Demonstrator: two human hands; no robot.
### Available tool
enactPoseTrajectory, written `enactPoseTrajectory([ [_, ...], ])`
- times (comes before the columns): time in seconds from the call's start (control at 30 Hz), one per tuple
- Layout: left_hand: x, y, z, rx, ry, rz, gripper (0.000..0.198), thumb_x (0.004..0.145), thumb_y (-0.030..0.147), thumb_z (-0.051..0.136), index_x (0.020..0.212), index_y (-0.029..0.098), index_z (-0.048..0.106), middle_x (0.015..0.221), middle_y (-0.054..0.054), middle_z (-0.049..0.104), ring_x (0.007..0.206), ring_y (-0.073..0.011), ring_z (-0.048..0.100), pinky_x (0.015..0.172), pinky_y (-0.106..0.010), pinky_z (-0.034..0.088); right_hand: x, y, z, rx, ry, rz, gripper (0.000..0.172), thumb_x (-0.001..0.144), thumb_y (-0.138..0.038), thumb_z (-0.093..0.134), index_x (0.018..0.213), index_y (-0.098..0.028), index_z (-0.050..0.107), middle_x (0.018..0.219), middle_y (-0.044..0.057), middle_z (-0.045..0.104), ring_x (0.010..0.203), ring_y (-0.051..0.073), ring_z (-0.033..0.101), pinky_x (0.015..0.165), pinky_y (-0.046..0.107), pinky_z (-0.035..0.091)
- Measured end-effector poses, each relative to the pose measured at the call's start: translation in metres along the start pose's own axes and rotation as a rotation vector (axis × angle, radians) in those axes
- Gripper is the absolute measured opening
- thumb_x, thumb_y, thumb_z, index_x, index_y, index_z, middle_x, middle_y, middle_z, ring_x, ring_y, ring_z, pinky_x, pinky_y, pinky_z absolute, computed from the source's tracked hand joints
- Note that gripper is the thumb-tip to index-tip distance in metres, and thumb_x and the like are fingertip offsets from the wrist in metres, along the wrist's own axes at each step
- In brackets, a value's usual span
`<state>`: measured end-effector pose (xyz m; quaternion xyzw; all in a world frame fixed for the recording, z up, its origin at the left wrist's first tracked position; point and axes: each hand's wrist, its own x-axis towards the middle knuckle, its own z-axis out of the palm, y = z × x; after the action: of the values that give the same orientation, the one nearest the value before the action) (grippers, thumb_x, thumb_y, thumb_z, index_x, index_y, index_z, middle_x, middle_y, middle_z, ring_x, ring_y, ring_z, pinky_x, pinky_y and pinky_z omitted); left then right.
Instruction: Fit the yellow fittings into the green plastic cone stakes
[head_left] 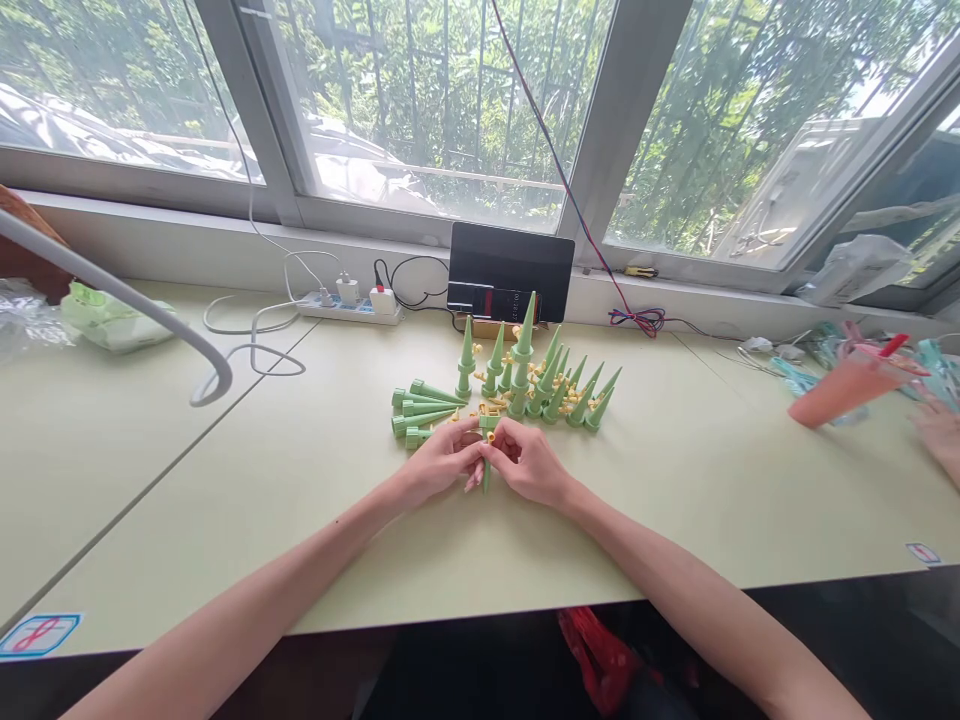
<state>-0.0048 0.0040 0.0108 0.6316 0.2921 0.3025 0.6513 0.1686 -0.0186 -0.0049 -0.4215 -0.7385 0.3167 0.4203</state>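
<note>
As left hand [439, 462] and right hand [534, 466] pinch a green spike [486, 480], upright spikes [541, 385] crowd just behind.

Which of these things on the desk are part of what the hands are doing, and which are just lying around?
In use: green spike held by left hand and right hand; small yellow pieces; standing spikes; lying spikes.
Lying about: power strip; black screen; white lamp arm; green packet.
</note>
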Motion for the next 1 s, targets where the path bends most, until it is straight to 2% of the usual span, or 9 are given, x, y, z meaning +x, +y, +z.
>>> enactPoseTrajectory([
  [0.1, 0.0003, 0.0013, 0.0009, -0.012, 0.02, 0.02, 0.031, 0.082, 0.041, 0.067, 0.091, 0.016, 0.053, 0.071, 0.001, 0.054, 0.052, -0.009, 0.053, 0.046, -0.023, 0.047, 0.0002, -0.0005, -0.0001, -0.005, -0.002, 0.004, 0.029, 0.089, -0.042, 0.055, 0.073, -0.021, 0.043, 0.057, -0.005, 0.043, 0.049, 0.01, 0.035, 0.046, 0.024, 0.029],
  [0.37, 0.0001, 0.0045, 0.0035, -0.03, 0.065, 0.028, 0.032, 0.078, 0.039, 0.071, 0.091, 0.015, 0.053, 0.074, 0.001, 0.054, 0.053, -0.0093, 0.055, 0.047, -0.022, 0.048, 0.0006, 0.0012, -0.0006, -0.026, 0.033, -0.002, 0.028, 0.086, -0.043, 0.059, 0.076, -0.021, 0.045, 0.056, -0.006, 0.042, 0.049, 0.01, 0.035, 0.047, 0.024, 0.028],
  [0.53, 0.0014, 0.0005, 0.0007, -0.071, 0.053, 0.035, 0.033, 0.08, 0.04, 0.07, 0.093, 0.015, 0.053, 0.077, -0.001, 0.057, 0.054, -0.0089, 0.055, 0.05, -0.023, 0.049, 0.0001, -0.0002, -0.0013, -0.012, 0.023, -0.026, 0.022, 0.085, -0.036, 0.06, 0.077, -0.021, 0.045, 0.055, -0.007, 0.042, 0.049, 0.01, 0.035, 0.047, 0.023, 0.029],
  [0.73, 0.0018, -0.0035, -0.0013, -0.086, 0.041, 0.042, 0.03, 0.083, 0.04, 0.068, 0.091, 0.017, 0.051, 0.07, 0.001, 0.054, 0.055, -0.0099, 0.055, 0.05, -0.023, 0.049, 0.0002, 0.0001, -0.0027, -0.04, 0.019, -0.021, 0.014, 0.081, -0.027, 0.057, 0.077, -0.021, 0.046, 0.054, -0.007, 0.041, 0.048, 0.009, 0.036, 0.048, 0.023, 0.03],
  [1.0, 0.0018, -0.0038, -0.0016, -0.069, 0.037, 0.026, 0.035, 0.082, 0.041, 0.068, 0.102, 0.016, 0.052, 0.071, 0.001, 0.054, 0.055, -0.0107, 0.055, 0.051, -0.025, 0.05, 0.0002, 0.0029, -0.0027, -0.065, 0.034, -0.014, 0.009, 0.076, -0.019, 0.055, 0.078, -0.02, 0.046, 0.055, -0.008, 0.039, 0.048, 0.008, 0.035, 0.049, 0.022, 0.03],
])
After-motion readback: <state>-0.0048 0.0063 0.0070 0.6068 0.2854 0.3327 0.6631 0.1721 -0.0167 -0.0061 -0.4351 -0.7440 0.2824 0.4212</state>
